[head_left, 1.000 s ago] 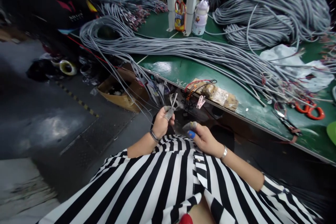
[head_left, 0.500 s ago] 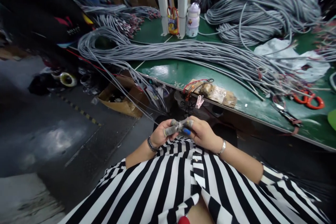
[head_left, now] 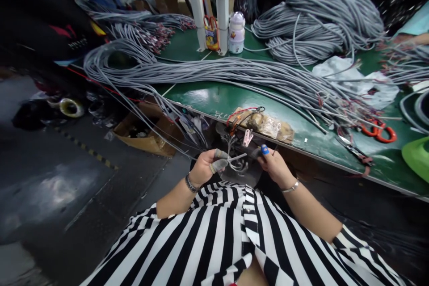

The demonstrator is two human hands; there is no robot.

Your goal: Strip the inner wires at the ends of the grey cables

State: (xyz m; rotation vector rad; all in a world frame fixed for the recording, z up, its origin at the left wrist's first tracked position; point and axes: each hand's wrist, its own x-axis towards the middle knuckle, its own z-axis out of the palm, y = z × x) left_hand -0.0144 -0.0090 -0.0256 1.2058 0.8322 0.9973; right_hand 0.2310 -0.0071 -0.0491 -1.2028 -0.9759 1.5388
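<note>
My left hand, with grey coverings on its fingertips, pinches a grey cable whose end sticks out to the right. Thin pale strands curl below that end. To the right, apart from the cable, is my right hand, its thumb wrapped in blue and its fingertips pressed together. Whatever may be between those fingertips is too small to make out. Just above the hands, a pink clothespin hangs at the table edge, beside a wooden block wrapped in clear tape.
A long bundle of grey cables lies across the green table, with a large coil behind it. Orange-handled scissors and pliers lie at right. A bottle stands at the back. A cardboard box sits below left.
My hands, together before, have moved apart: the right one went right and away from the cable. The cable end now shows in my left hand. The view has shifted slightly.
</note>
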